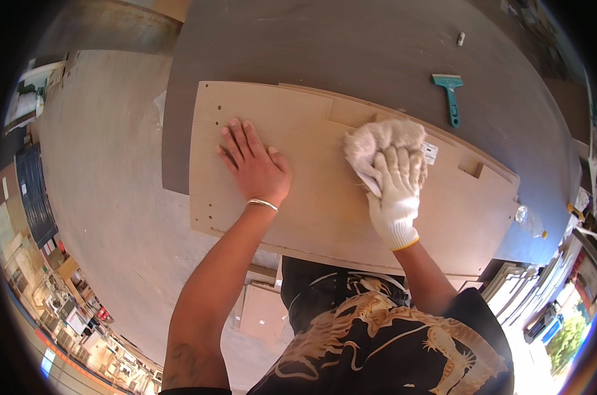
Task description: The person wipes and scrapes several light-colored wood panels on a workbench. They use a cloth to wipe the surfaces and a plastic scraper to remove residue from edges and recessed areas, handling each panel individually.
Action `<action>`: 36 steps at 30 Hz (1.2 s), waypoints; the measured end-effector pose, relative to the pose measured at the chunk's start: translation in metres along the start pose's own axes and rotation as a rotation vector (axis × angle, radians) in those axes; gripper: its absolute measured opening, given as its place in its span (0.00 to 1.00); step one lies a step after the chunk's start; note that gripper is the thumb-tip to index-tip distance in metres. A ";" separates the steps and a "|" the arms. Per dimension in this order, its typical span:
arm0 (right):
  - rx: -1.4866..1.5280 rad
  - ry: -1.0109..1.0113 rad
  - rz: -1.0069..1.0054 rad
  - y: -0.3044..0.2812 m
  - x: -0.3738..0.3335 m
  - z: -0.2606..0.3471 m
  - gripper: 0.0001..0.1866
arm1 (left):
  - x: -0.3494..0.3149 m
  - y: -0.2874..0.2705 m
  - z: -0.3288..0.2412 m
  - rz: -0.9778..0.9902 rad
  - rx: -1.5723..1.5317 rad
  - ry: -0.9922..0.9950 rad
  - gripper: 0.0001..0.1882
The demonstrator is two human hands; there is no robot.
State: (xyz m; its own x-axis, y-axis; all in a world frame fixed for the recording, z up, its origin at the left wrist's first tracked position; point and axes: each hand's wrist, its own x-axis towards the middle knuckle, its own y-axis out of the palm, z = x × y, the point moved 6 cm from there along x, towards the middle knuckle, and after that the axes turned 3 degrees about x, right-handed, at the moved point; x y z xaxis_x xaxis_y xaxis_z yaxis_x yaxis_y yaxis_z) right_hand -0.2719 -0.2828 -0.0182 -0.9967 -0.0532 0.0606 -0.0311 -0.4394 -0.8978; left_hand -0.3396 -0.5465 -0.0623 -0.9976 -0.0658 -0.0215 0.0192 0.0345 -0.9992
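A long beige wooden panel (311, 178) lies across the dark work table in front of me, with small holes near its left end and a rectangular cutout toward its right. My bare left hand (257, 164) rests flat on the panel's left part, fingers spread, with a bracelet at the wrist. On my right hand (398, 191) is a white knitted glove with a yellow cuff edge. It presses a fluffy beige cloth (377, 139) against the panel right of the middle. A small white label (429, 153) shows just beside the cloth.
Beyond the panel, a teal scraper (450, 99) lies on the dark table top (311, 46), with a small whitish cylinder (461, 39) farther off. A clear plastic bottle (530, 222) lies by the panel's right end. Stacked boards (529, 289) stand at lower right.
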 end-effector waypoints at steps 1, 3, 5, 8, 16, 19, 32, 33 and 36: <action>0.042 -0.042 0.010 0.007 0.023 0.016 0.28 | 0.000 -0.001 0.000 0.001 -0.004 0.000 0.39; 0.118 -0.096 0.030 0.012 0.060 0.042 0.29 | 0.001 -0.001 0.000 0.021 -0.010 -0.009 0.40; 0.179 -0.193 0.097 0.012 0.080 0.063 0.30 | 0.003 -0.001 -0.001 0.035 -0.059 0.001 0.42; 0.130 -0.176 0.124 0.009 0.078 0.066 0.31 | 0.002 -0.004 0.001 0.033 -0.087 -0.009 0.42; 0.034 -0.180 0.097 0.031 0.059 0.064 0.29 | 0.001 -0.007 -0.002 0.086 -0.137 -0.023 0.43; -0.038 -0.065 0.125 0.024 0.056 0.059 0.30 | 0.001 -0.008 -0.001 0.099 -0.111 -0.020 0.43; -0.040 -0.391 0.117 0.102 0.172 0.144 0.33 | -0.004 -0.014 -0.003 0.094 -0.275 0.087 0.41; -0.026 -0.419 0.142 0.105 0.185 0.161 0.32 | -0.007 -0.011 -0.005 0.115 -0.298 0.121 0.39; -0.002 -0.516 0.226 0.126 0.213 0.220 0.31 | -0.016 -0.006 -0.014 0.083 -0.349 0.257 0.32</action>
State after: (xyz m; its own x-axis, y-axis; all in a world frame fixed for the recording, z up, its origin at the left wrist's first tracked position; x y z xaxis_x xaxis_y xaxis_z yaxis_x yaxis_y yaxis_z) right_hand -0.4716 -0.5463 -0.0225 -0.8130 -0.5778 0.0715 0.1789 -0.3647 -0.9138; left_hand -0.3250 -0.5314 -0.0559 -0.9785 0.2006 -0.0484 0.1208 0.3668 -0.9224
